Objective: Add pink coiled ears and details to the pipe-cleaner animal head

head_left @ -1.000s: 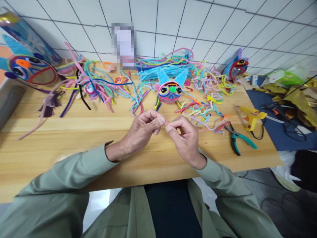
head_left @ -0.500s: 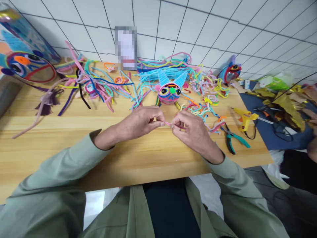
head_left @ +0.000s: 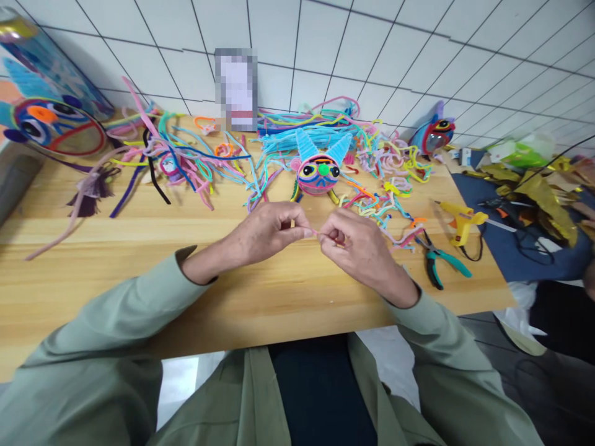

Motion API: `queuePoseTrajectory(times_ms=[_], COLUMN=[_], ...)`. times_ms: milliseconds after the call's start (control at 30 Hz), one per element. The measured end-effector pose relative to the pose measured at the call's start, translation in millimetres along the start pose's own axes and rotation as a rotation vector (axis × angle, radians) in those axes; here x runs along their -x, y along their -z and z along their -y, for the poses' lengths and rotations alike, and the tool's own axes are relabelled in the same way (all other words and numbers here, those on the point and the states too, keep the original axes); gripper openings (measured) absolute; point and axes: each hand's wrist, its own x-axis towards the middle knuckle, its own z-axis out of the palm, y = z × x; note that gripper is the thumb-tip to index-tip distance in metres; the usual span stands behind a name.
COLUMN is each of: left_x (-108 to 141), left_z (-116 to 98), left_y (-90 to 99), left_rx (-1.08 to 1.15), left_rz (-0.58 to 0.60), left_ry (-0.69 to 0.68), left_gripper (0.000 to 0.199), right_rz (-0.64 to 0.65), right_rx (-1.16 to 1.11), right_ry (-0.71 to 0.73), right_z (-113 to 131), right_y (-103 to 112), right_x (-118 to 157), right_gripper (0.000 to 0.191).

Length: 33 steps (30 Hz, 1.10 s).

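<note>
Over the middle of the wooden table (head_left: 279,303), my left hand (head_left: 267,232) and my right hand (head_left: 356,248) almost meet. Each pinches a short pink pipe cleaner (head_left: 315,233) between thumb and forefinger. Only a bit of it shows in the gap; the fingers hide the rest. Just beyond my hands stands a small pipe-cleaner mask figure (head_left: 318,176) with light-blue ears, big black eyes and a green nose.
Loose pipe cleaners (head_left: 186,152) lie in tangled heaps along the tiled wall. To the right are teal-handled pliers (head_left: 439,260) and a yellow glue gun (head_left: 460,223) with a cord. A larger mask (head_left: 58,127) stands far left, a phone (head_left: 236,90) against the wall.
The two hands have drawn slightly closer together, so less of the pink pipe cleaner shows between them. Both still pinch it.
</note>
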Motion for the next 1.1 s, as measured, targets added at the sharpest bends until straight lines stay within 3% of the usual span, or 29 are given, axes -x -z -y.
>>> queuePoseTrajectory(times_ms=[100, 233, 333, 433, 533, 700, 933, 1100], left_x=[-0.6, 4.1, 6.8, 3.1, -5.2, -10.6, -6.6, -5.3], left_z=[0.2, -6.5, -11.4, -7.9, 2.3, 11.7, 7.9, 4.9], left_y=[-9.0, -28.4, -39.6, -36.0, -14.9, 18.7, 14.9, 12.5], left_rx=[0.295, 0.644, 0.874, 0.948, 0.804, 0.276, -0.059, -0.144], left_rz=[-0.141, -0.318, -0.352, -0.284, -0.189, 0.003, -0.017, 0.038], left_ry=[0.081, 0.193, 0.260, 0.281, 0.214, 0.073, -0.104, -0.138], left_gripper=[0.035, 0.046, 0.048, 0.050, 0.053, 0.031, 0.013, 0.008], right_rz=[-0.111, -0.247, -0.317, -0.330, -0.258, -0.088, 0.001, 0.042], right_rx=[-0.123, -0.341, -0.503, -0.583, -0.567, -0.408, -0.130, -0.051], right_ry=[-0.111, -0.240, -0.319, -0.342, -0.344, -0.277, -0.106, -0.035], right_z=[7.8, 18.5, 21.1, 17.3, 11.4, 7.0, 1.5, -4.5], right_y=[-3.5, -24.2, -41.8, -45.6, -32.7, -6.7, -2.9, -2.8], right_x=[-1.6, -1.6, -0.8, -2.5, -7.0, -10.4, -10.1, -10.6], right_gripper=[0.021, 0.020, 0.019, 0.018, 0.019, 0.016, 0.020, 0.021])
